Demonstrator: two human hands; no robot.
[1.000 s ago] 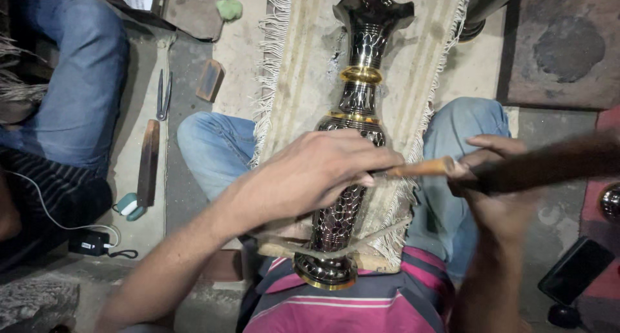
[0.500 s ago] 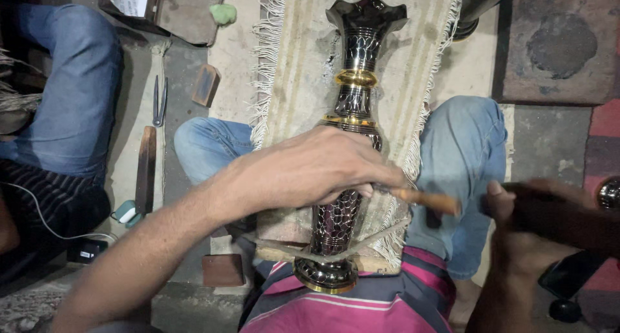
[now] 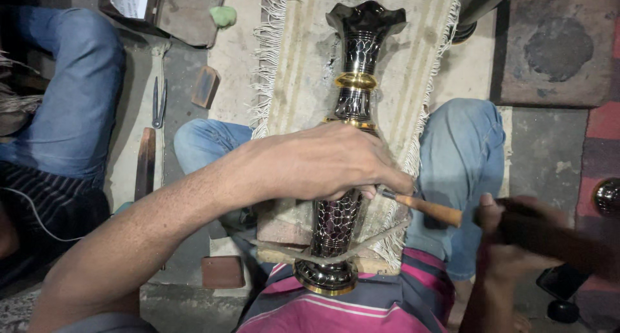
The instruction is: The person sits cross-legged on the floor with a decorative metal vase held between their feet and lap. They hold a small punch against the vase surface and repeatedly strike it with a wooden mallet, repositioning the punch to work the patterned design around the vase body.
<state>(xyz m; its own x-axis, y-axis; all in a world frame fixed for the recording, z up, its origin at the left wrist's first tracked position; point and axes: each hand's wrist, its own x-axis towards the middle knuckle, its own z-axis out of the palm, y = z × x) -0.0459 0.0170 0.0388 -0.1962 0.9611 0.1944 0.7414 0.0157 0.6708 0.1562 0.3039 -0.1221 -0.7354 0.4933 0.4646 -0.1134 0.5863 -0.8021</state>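
A tall dark metal vase [image 3: 361, 68] with gold bands and a net-like engraved pattern lies lengthwise on a fringed beige cloth [image 3: 303, 68] over my lap. A strap [image 3: 381, 239] crosses it near the base. My left hand [image 3: 323, 162] rests on the vase's middle, shut on a wooden-handled chisel [image 3: 426, 209] whose tip touches the vase's right side. Low at the right, my right hand [image 3: 500, 233] grips a dark mallet [image 3: 562, 242], a short gap away from the chisel's handle end.
Another person's leg in jeans [image 3: 71, 94] is at the left. On the floor beside it lie pliers [image 3: 158, 100], a long dark file [image 3: 145, 162], a small wooden block [image 3: 205, 86] and a reddish block [image 3: 221, 271]. A stone slab [image 3: 555, 49] is at the upper right.
The mallet met the chisel's handle end a second ago; my right hand has since drawn it back to the right and lower. My left hand stays on the vase with the chisel.
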